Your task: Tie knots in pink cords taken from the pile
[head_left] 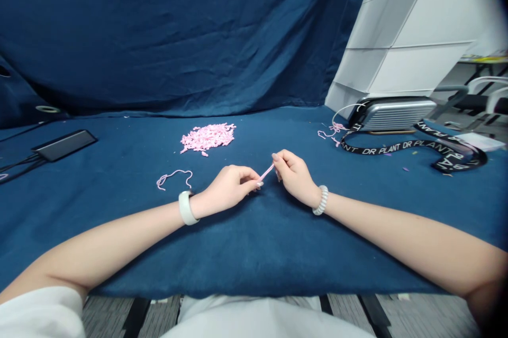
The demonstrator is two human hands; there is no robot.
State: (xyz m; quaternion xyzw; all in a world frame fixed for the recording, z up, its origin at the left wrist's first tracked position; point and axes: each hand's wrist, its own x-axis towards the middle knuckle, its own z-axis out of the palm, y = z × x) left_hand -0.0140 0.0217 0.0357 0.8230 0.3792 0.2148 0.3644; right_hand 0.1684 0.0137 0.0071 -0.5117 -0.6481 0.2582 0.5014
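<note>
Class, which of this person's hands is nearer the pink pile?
Left. The left hand is in front of the pink pile, slightly right; the right hand is farther off to its right.

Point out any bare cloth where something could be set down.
Bare cloth lies nearer than the left hand and right hand, and beyond them between the pink pile and black lettered strap. The far right is crowded: strap, silver ribbed case and pink strands sit close together.

One pink strip, one pink heap — two bracelets, one lanyard, one flat black device
</note>
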